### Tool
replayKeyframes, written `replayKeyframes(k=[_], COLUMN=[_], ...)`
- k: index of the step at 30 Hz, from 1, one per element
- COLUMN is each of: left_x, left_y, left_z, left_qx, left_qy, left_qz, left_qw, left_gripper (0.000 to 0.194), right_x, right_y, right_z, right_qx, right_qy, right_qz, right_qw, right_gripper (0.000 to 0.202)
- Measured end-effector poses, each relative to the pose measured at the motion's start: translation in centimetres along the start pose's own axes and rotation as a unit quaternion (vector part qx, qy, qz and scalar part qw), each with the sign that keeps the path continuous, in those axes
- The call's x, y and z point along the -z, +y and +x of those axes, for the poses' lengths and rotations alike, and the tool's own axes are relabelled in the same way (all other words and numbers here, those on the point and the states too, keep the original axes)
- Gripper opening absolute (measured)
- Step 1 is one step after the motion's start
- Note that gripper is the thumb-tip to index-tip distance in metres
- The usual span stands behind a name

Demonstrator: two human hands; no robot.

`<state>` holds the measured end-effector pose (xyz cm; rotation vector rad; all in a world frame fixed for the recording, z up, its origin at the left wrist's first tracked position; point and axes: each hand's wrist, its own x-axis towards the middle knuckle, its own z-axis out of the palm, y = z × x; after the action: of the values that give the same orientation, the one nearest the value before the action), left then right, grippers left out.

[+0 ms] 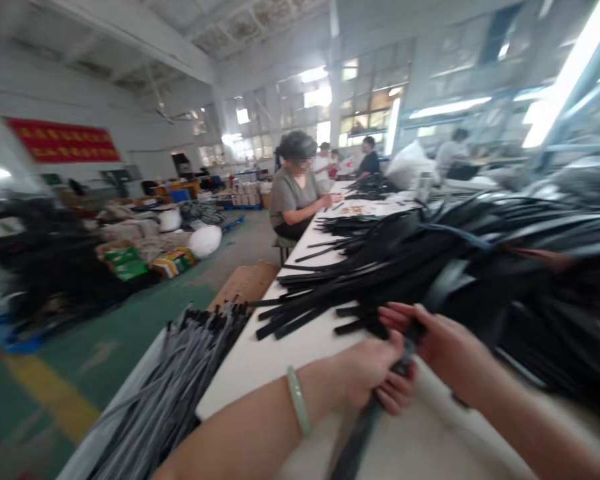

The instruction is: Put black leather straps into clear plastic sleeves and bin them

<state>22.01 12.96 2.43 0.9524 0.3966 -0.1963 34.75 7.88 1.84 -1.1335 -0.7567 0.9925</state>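
Note:
Both my hands meet over the white table on one black strap [356, 437], which hangs down toward the bottom edge of the view. My left hand [375, 370], below a pale green bangle on the wrist, is closed around the strap. My right hand [437, 340] grips its upper end just beyond, thumb and fingers curled in. Motion blurs the fingers and the strap's end, so its details do not show. Right behind my hands lies a big heap of black straps [405, 247], their cut ends pointing left across the table.
A bundle of grey straps with dark ends [170, 393] lies left of the white table [245, 380]. Brown cardboard [245, 283] is beside the table's edge. A co-worker [295, 193] sits farther along on a stool; other people work beyond. Sacks and boxes cover the floor at left.

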Motion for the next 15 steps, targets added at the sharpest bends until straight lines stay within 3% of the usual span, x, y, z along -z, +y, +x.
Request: replayKeyframes(k=[2,4,7,9,13,15], left_x=[-0.2,0.0,0.0,-0.1,0.0,0.2], left_y=[1.0,1.5,1.7,1.7,2.0,2.1], left_z=[-0.6,-1.1,-1.3,-1.1,-0.8,-0.9], left_qx=[-0.005,-0.023,-0.022,-0.025,-0.08,-0.071], left_qy=[0.014,0.012,0.003,0.009,0.052,0.052], left_qz=[-0.028,-0.031,-0.025,-0.02,-0.022,-0.017], left_qw=[0.999,0.999,0.999,0.999,0.995,0.996], left_gripper=[0.054,0.055,0.053,0.051,0.048,0.05], right_x=[0.3,0.1,0.3,0.7,0.4,0.3], right_y=[-0.7,-1.0,-1.4,-1.4,-0.7,-0.7], right_z=[-1.1,-0.8,0.5,1.0,0.7,0.6], right_qx=[-0.046,-0.053,-0.018,0.017,0.008,-0.013], right_qy=[-0.075,-0.111,-0.041,-0.007,-0.064,-0.079], right_qz=[0.019,0.049,0.159,0.173,0.042,0.044], right_qw=[0.996,0.991,0.986,0.985,0.997,0.996], right_gripper=[0.043,0.041,0.037,0.035,0.035,0.033])
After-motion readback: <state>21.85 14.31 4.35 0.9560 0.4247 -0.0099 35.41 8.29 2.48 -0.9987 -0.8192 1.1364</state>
